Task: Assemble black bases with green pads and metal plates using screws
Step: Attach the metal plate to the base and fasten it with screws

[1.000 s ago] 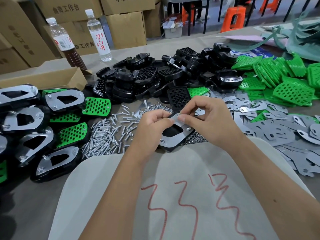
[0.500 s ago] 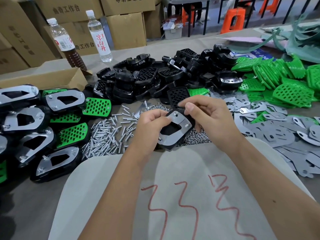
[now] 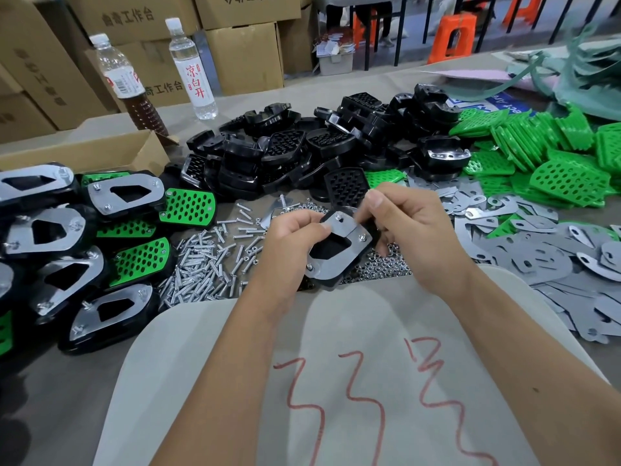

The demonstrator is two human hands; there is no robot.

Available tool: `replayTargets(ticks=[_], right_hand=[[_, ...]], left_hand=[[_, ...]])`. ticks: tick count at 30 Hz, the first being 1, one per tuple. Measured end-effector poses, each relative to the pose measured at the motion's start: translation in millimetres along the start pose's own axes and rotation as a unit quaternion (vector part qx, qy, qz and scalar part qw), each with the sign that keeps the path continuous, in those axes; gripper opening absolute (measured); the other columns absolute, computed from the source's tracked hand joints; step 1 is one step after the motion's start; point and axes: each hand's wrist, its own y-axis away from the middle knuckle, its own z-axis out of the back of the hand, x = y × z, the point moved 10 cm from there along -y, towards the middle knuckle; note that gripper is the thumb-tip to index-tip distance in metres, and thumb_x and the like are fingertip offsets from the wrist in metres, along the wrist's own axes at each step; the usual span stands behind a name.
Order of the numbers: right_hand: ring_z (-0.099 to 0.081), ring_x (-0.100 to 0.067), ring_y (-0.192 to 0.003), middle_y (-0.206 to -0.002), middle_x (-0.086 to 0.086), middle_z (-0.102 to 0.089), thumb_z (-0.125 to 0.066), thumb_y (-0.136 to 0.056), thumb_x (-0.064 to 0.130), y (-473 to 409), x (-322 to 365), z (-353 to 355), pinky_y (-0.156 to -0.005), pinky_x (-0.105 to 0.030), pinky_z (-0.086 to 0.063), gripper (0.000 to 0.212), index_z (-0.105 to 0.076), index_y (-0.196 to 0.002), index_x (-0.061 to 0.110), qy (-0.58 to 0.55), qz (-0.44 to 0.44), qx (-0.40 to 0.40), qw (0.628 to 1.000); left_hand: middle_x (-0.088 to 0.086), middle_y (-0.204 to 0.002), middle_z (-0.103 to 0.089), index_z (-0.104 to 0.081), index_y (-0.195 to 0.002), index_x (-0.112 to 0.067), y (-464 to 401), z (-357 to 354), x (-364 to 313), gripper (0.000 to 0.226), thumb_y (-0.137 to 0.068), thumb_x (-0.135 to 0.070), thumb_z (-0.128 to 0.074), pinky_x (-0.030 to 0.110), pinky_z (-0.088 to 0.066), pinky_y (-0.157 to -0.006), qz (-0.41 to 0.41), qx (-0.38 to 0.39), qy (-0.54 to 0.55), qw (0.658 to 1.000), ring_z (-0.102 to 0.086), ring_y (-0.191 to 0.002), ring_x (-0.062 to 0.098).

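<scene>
I hold one black base (image 3: 331,279) with a metal plate (image 3: 339,247) on top, tilted above the table's near middle. My left hand (image 3: 292,237) grips its left edge, thumb on the plate. My right hand (image 3: 410,230) grips the far right side, fingers curled behind it. Screw ends with nuts show at the plate's corners. Loose screws (image 3: 208,264) lie in a heap to the left, small nuts (image 3: 383,264) under my right hand. Its green pad is hidden underneath.
Finished assemblies (image 3: 111,257) are stacked at the left. A pile of black bases (image 3: 302,149) fills the back middle, green pads (image 3: 554,156) the back right, metal plates (image 3: 537,250) the right. Two bottles (image 3: 191,68) and a cardboard box (image 3: 100,153) stand behind.
The assembly has been turned and tilted, so more of the plate's face shows. My right hand's fingers moved from the plate's top to the far right edge.
</scene>
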Motion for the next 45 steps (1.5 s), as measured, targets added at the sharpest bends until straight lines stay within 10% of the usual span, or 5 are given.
replayTargets(ticks=[8, 15, 25, 39, 45], right_hand=[[-0.053, -0.012, -0.059, -0.086, 0.0, -0.065, -0.055, -0.103, 0.031, 1, 2, -4, -0.05, -0.028, -0.046, 0.027, -0.079, -0.095, 0.02, 0.002, 0.009, 0.018, 1.0], [-0.051, -0.021, -0.07, -0.087, 0.0, -0.058, -0.077, -0.089, 0.005, 3, 23, -10, -0.064, -0.031, -0.046, 0.01, -0.075, -0.089, 0.015, 0.221, 0.126, -0.001, 0.967], [-0.044, -0.02, -0.078, -0.101, 0.003, -0.045, -0.045, -0.106, 0.033, 1, 29, -14, -0.056, -0.036, -0.039, 0.023, -0.05, -0.091, 0.016, 0.411, 0.175, -0.058, 0.893], [-0.046, -0.021, -0.076, -0.081, -0.008, -0.047, -0.05, -0.109, 0.021, 3, 31, 6, -0.07, -0.03, -0.031, 0.052, -0.045, -0.058, 0.014, 0.274, 0.068, -0.154, 0.947], [-0.046, -0.021, -0.08, -0.081, -0.007, -0.05, -0.044, -0.11, 0.025, 1, 26, -8, -0.072, -0.033, -0.033, 0.042, -0.052, -0.07, 0.012, 0.281, 0.078, -0.075, 0.954]], left_hand=[[0.009, -0.074, -0.067, -0.07, -0.082, -0.004, 0, 1, 1, 0.018, -0.082, -0.021, -0.063, 0.026, -0.05, -0.053, 0.001, -0.004, 0.001, 1.0, -0.063, -0.065, 0.022], [-0.001, -0.064, -0.067, -0.069, -0.087, -0.007, 5, -3, -18, 0.019, -0.081, -0.024, -0.063, 0.029, -0.045, -0.062, -0.08, -0.035, -0.124, 0.988, -0.06, -0.061, 0.017], [0.011, -0.077, -0.075, -0.068, -0.093, -0.004, 13, -9, -37, 0.022, -0.081, -0.022, -0.063, 0.053, -0.058, -0.075, -0.117, -0.087, -0.165, 0.976, -0.07, -0.073, 0.034], [-0.01, -0.081, -0.074, -0.06, -0.095, -0.024, 27, -25, -59, 0.03, -0.076, -0.019, -0.082, 0.04, -0.059, -0.059, -0.246, -0.128, -0.273, 0.921, -0.067, -0.058, 0.013], [-0.006, -0.058, -0.064, -0.052, -0.09, -0.032, 28, -12, -57, 0.035, -0.072, -0.022, -0.081, 0.041, -0.054, -0.057, -0.245, -0.192, -0.319, 0.895, -0.064, -0.054, 0.014]])
